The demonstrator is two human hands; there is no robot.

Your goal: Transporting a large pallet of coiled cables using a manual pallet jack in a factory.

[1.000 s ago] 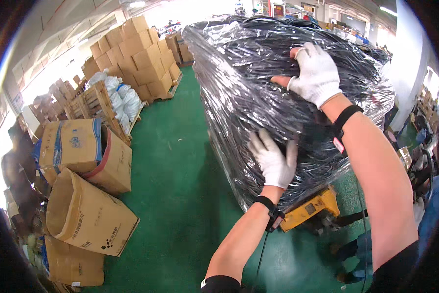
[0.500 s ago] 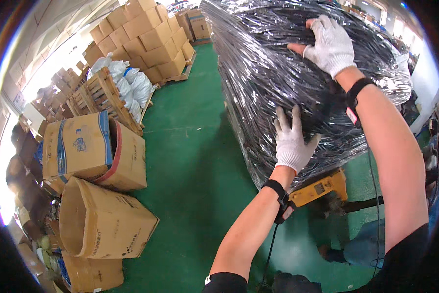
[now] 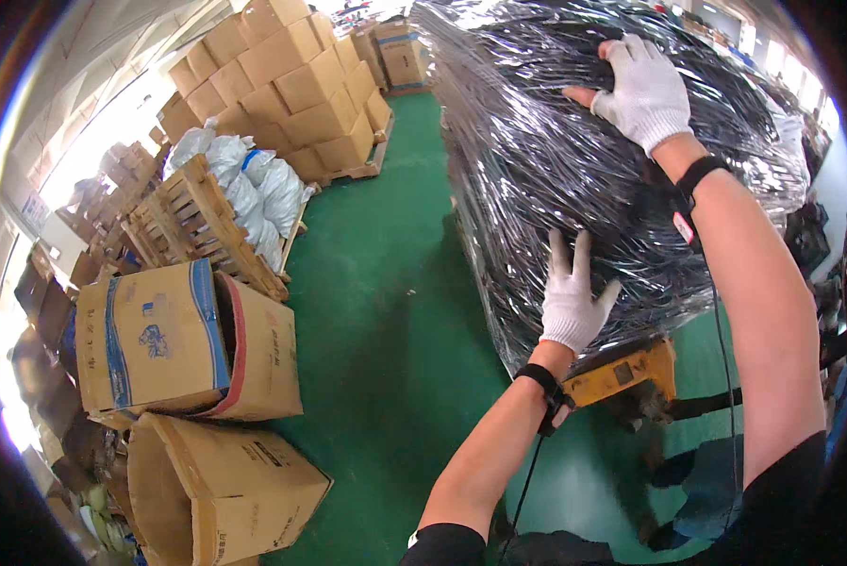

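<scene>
A tall load wrapped in clear, wrinkled plastic film (image 3: 508, 189) rises in front of me; what lies under the film looks black and stringy. My left hand (image 3: 576, 300), in a white glove, rests with spread fingers against the lower near side of the load. Higher up and to the right, my right hand (image 3: 646, 92) presses its open palm on the load; the thumb and a finger show bare beyond the white glove. Neither hand grips anything. Below the load juts a yellow metal part (image 3: 622, 372), apparently of a pallet jack. Black bands circle both wrists, with cords hanging down.
Two large opened cartons, one blue-taped (image 3: 164, 335) and one tilted (image 3: 254, 491), stand at left. Beyond them are a wooden pallet on its side (image 3: 192, 226), white sacks (image 3: 249, 193) and stacked brown boxes (image 3: 301, 99). Green floor (image 3: 376, 311) runs between these and the load.
The cartons, pallet and sacks at left have slid lower in view, as I have moved forward along with the load. Both hands keep their places on the film.
</scene>
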